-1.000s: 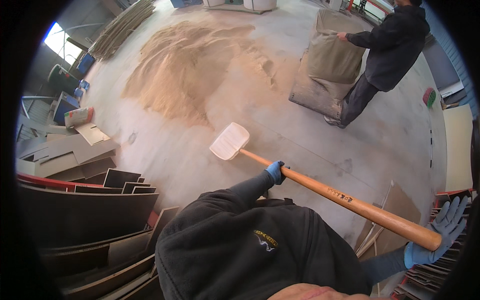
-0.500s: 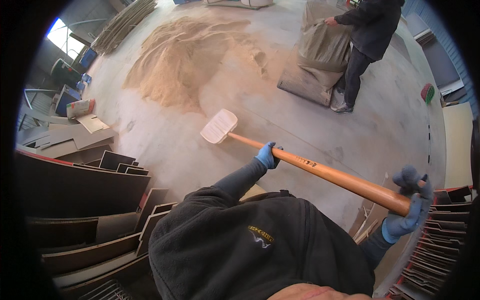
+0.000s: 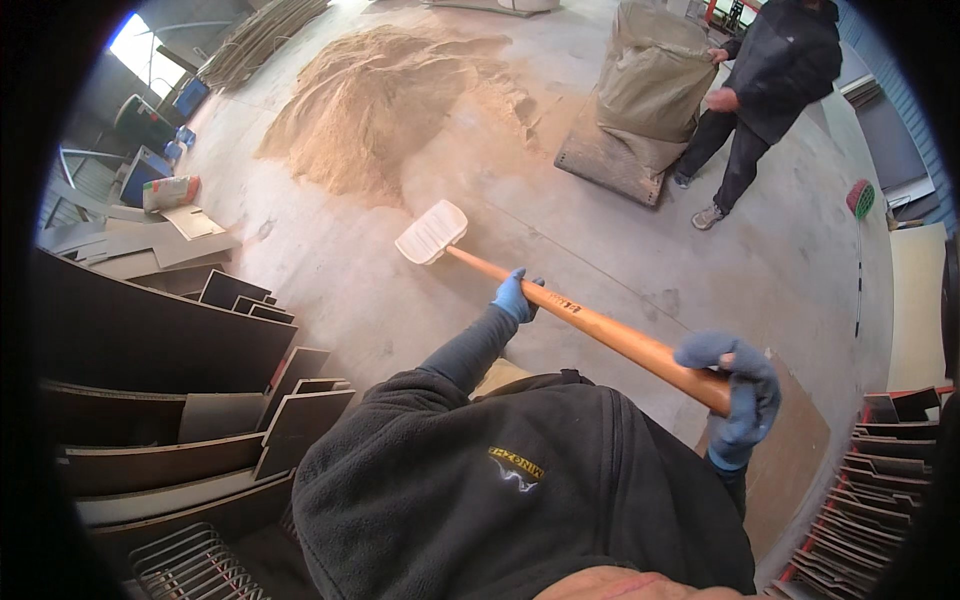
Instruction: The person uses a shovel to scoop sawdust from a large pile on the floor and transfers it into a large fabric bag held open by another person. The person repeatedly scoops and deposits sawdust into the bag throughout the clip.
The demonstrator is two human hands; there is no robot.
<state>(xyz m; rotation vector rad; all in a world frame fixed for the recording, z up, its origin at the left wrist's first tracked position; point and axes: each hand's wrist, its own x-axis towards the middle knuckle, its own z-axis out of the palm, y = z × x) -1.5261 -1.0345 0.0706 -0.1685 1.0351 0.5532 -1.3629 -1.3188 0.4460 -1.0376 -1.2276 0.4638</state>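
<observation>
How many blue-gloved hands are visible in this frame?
2. The left hand grips the shovel's wooden handle, nearer the white blade; the right hand is at the handle's butt end, lower right of it. No others show.

Industrial workshop | concrete floor | upright boards | tan powdery heap

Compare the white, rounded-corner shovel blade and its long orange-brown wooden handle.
Colour: the shovel blade is white, the wooden handle orange-brown.
Shape: the blade is broad, the handle long and slender.
Contact: the blue-gloved left hand grips the handle; no hand touches the blade.
Shared: both form one shovel.
</observation>
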